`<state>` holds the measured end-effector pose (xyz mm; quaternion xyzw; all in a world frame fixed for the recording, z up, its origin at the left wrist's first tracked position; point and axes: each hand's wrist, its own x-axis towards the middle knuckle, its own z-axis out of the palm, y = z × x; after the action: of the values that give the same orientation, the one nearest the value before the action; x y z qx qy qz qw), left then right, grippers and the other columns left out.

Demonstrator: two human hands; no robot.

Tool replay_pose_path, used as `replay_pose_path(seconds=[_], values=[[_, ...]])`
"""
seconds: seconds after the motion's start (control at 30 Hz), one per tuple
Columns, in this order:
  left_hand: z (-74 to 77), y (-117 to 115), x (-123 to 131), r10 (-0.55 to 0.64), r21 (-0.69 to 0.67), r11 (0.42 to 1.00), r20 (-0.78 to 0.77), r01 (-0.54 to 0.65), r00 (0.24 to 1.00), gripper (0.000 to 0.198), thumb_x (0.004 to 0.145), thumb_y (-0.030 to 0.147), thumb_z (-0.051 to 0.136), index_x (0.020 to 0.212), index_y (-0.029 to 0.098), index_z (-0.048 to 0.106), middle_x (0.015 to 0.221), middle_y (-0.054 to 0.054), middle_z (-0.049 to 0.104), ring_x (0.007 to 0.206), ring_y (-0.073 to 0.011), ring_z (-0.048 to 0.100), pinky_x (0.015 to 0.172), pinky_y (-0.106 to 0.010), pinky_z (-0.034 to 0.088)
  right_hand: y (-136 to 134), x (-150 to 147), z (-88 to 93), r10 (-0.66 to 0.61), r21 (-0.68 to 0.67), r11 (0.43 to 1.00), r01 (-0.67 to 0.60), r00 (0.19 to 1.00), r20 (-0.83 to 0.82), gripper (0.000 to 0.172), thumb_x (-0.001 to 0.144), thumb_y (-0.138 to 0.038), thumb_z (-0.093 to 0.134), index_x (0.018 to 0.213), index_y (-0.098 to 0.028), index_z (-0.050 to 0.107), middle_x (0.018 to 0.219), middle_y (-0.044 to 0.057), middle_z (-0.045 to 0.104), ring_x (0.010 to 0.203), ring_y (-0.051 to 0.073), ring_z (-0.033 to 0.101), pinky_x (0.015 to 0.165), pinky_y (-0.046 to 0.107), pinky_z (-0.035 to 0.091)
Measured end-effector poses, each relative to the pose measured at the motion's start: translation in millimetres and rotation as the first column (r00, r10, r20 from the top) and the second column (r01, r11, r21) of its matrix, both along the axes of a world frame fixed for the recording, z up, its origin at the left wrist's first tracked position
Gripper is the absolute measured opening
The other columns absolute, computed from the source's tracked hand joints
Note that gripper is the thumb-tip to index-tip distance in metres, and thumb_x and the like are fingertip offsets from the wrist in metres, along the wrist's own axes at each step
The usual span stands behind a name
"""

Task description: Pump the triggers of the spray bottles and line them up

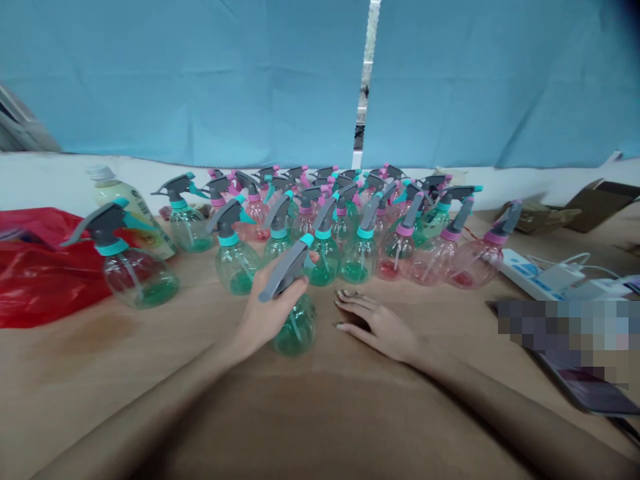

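My left hand [270, 303] is wrapped round the neck of a green spray bottle [296, 330], just below its grey trigger head. The bottle is a clear round one with a thin dip tube inside, close to the tabletop; whether it touches cannot be made out. To its right, my right hand [383, 328] rests low over the table with fingers stretched out, holding nothing. Right behind both hands stand rows of similar spray bottles, among them a green one [357, 260] and a pink one [396, 257]. Another green spray bottle [143, 277] stands apart at the left.
A red plastic bag [45, 280] and a drink bottle with a white cap [130, 207] are at the left. On the right lie a white power strip [533, 270] with plugs, a dark tablet-like device [575, 380] and a brown box [600, 205]. Blue sheeting [200, 80] covers the back.
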<state>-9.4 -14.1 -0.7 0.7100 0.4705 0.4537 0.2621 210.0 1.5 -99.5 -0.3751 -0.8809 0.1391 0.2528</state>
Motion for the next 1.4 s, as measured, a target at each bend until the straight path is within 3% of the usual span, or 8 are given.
replay_pose_path(seconds=[0.5,1.13,1.4], values=[[-3.8,2.5,-0.8,-0.024,0.012,1.0,0.037,0.024,0.999,0.031,0.083,0.026,0.049,0.112,0.027,0.057,0.058,0.005,0.047,0.047,-0.0126,0.042,0.057,-0.028,0.041,1.3,0.7,-1.3,-0.001,0.005,1.0,0.001,1.0,0.014,0.051,0.088,-0.05,0.043,0.13,-0.022,0.047,0.135,0.007,0.048,0.128,0.022,0.039,0.107,0.045,0.032],[1.6,2.9,-3.1,-0.027,0.034,0.999,-0.038,0.028,0.999,0.03,0.078,0.02,0.048,0.104,0.029,0.06,0.059,0.005,0.051,0.049,-0.013,0.045,0.058,-0.027,0.042,0.8,0.5,-0.6,-0.004,0.007,1.0,0.003,1.0,0.016,0.051,0.088,-0.051,0.043,0.129,-0.022,0.048,0.136,0.006,0.048,0.128,0.022,0.039,0.108,0.045,0.032],[5.2,3.5,-4.4,-0.029,0.016,0.999,-0.02,0.03,0.999,0.024,0.075,0.023,0.05,0.096,0.025,0.062,0.075,0.001,0.061,0.069,-0.0173,0.055,0.064,-0.029,0.043,1.1,0.7,-0.8,-0.01,0.008,1.0,0.01,0.999,0.035,0.052,0.088,-0.051,0.042,0.13,-0.02,0.048,0.137,0.007,0.047,0.13,0.021,0.037,0.109,0.043,0.031]])
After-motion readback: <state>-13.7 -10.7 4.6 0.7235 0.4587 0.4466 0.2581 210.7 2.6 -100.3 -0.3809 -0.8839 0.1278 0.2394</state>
